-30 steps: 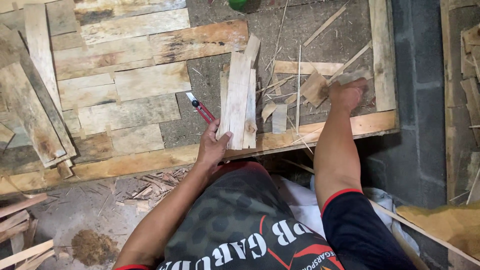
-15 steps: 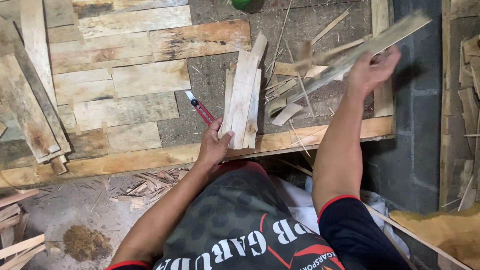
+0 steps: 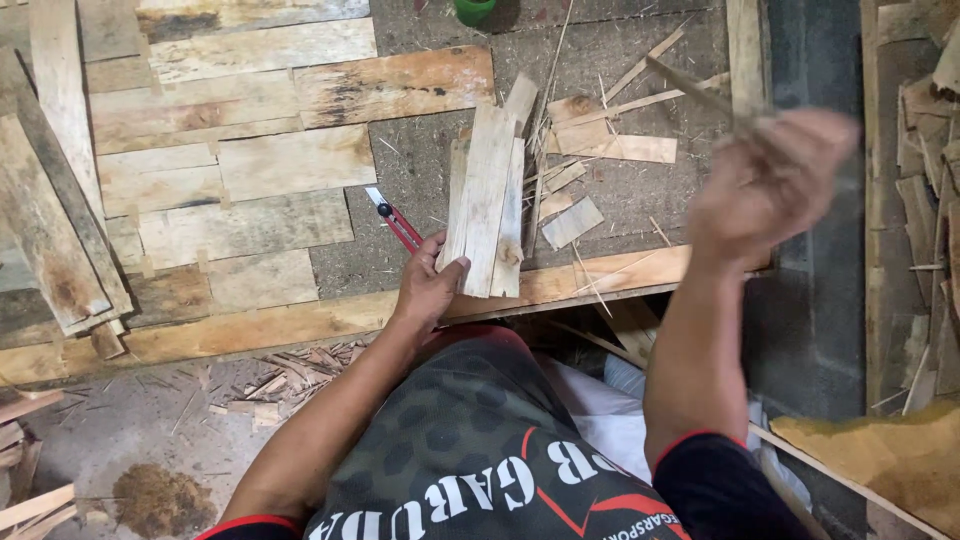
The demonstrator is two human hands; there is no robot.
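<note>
Beside the long wooden beam [image 3: 300, 325] that is running across the floor, the left hand [image 3: 428, 290] is resting with its fingers spread on the near end of a small stack of pale wood slats [image 3: 487, 200], pressing them flat rather than closing round them. A red-handled cutter [image 3: 395, 222] is lying just left of the stack, its handle touching the hand. Beyond the beam, weathered planks [image 3: 230, 150] are lying edge to edge on the left, and loose offcuts [image 3: 590, 150] and splinters are lying scattered to the right of the stack. A green cup [image 3: 474, 10] is standing at the far edge, well beyond the beam.

Above the right end of the beam, the right hand [image 3: 770, 185] is blurring in mid-air, closed on a thin wooden strip [image 3: 695, 88] that is sticking out away from the person.

Judging by their look, the slats are light, dry and stiff, likely to split along the grain and to shed splinters, so taking hold across the flat faces near one end seems safest. The strip looks flimsy and springy, better pinched near its middle than at a tip
</note>
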